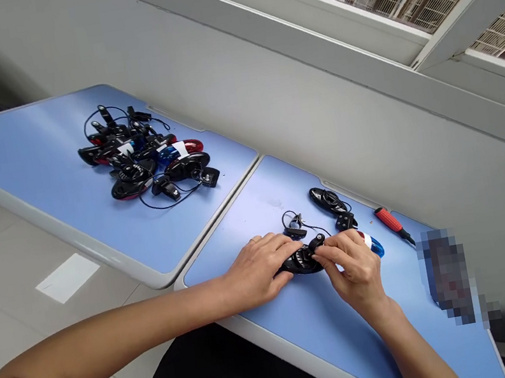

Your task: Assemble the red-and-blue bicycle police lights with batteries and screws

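Observation:
On the nearer blue table, my left hand (262,269) is closed on the left end of a black oval bike light (302,260), which lies with its ribbed underside up. My right hand (354,261) pinches a small black clamp (316,242) standing at the light's right end; its fingertips hide part of the joint. Just behind the light, a black button piece (295,232) lies with its thin cable looped. Beyond my right hand a blue lens with a white band (376,247) shows, partly covered by the hand.
Farther back lie another black oval unit (328,200) and a black block (346,221). A red-handled screwdriver (388,220) rests by the wall, near a blurred patch. On the left table (46,143) several red-and-blue lights (181,150) with cables are heaped.

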`<state>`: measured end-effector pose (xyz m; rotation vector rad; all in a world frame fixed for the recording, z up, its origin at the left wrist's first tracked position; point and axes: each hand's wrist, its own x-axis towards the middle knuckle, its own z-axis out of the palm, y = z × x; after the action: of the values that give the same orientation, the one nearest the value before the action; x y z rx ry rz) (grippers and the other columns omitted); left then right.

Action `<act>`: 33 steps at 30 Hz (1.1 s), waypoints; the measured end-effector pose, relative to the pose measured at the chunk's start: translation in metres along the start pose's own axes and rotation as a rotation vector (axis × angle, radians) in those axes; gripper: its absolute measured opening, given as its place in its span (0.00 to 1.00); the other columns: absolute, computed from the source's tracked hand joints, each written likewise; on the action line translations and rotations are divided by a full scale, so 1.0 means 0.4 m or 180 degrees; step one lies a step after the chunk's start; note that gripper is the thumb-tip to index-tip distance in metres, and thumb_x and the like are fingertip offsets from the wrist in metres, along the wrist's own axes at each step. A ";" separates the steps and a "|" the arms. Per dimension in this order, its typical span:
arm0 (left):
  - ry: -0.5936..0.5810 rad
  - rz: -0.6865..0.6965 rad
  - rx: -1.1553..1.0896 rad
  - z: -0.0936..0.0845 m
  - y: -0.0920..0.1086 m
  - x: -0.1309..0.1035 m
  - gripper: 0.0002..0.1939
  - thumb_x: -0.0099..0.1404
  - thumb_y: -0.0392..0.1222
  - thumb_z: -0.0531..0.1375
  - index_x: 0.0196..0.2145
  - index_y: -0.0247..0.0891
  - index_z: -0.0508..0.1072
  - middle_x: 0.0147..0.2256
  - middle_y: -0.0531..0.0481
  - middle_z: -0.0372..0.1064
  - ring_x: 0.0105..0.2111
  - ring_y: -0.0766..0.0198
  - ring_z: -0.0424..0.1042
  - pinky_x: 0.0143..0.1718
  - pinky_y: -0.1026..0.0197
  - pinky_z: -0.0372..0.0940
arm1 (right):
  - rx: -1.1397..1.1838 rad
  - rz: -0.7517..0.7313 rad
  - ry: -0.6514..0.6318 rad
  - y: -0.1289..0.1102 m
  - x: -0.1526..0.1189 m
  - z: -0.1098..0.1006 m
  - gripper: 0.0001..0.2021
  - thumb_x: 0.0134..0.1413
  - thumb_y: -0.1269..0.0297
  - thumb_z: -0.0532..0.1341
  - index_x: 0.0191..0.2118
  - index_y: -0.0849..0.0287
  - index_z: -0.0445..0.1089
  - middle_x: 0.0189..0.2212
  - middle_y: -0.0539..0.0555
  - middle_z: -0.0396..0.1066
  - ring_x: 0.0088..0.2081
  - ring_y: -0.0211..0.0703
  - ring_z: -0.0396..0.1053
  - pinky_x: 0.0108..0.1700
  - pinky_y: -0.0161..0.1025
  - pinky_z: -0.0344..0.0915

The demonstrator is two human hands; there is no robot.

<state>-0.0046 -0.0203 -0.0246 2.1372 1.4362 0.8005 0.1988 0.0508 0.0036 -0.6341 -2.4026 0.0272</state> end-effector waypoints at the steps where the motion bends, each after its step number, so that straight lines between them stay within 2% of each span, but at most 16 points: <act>1: 0.0007 0.0021 -0.0020 -0.002 -0.001 0.000 0.26 0.61 0.33 0.62 0.57 0.40 0.64 0.52 0.45 0.69 0.50 0.53 0.67 0.50 0.51 0.64 | -0.0043 -0.0030 0.0010 -0.002 0.001 0.000 0.06 0.58 0.73 0.62 0.31 0.57 0.73 0.26 0.51 0.70 0.29 0.38 0.61 0.30 0.36 0.57; 10: -0.0022 0.0067 -0.0027 -0.006 -0.006 0.004 0.26 0.62 0.34 0.62 0.58 0.40 0.64 0.51 0.44 0.68 0.50 0.52 0.67 0.51 0.51 0.65 | -0.0562 -0.0483 0.0110 -0.001 0.009 -0.001 0.11 0.56 0.80 0.58 0.33 0.56 0.73 0.27 0.50 0.73 0.33 0.39 0.63 0.33 0.35 0.59; 17: -0.0039 0.0142 0.0077 -0.015 -0.004 0.009 0.25 0.62 0.32 0.62 0.57 0.39 0.65 0.52 0.44 0.68 0.51 0.53 0.66 0.52 0.51 0.65 | -0.0734 -0.0893 0.0129 0.007 0.019 0.003 0.11 0.56 0.80 0.58 0.35 0.57 0.72 0.28 0.50 0.74 0.33 0.39 0.64 0.34 0.35 0.59; 25: -0.0051 0.0133 -0.0012 -0.017 0.000 0.009 0.26 0.61 0.31 0.63 0.56 0.41 0.66 0.50 0.45 0.68 0.50 0.54 0.66 0.50 0.54 0.66 | -0.0655 -0.0869 0.0049 0.013 0.011 -0.011 0.10 0.56 0.80 0.59 0.35 0.56 0.72 0.28 0.50 0.74 0.35 0.40 0.64 0.34 0.36 0.60; 33: -0.0097 0.0161 -0.0006 -0.019 -0.005 0.013 0.26 0.61 0.31 0.62 0.57 0.40 0.66 0.50 0.44 0.68 0.50 0.53 0.66 0.50 0.53 0.67 | -0.0709 -0.0703 0.0109 0.005 0.008 0.005 0.08 0.55 0.78 0.61 0.35 0.57 0.72 0.27 0.50 0.73 0.34 0.40 0.64 0.35 0.36 0.61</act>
<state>-0.0097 -0.0144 -0.0193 2.1829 1.3706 0.7837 0.1963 0.0543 0.0033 -0.4597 -2.4480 -0.3460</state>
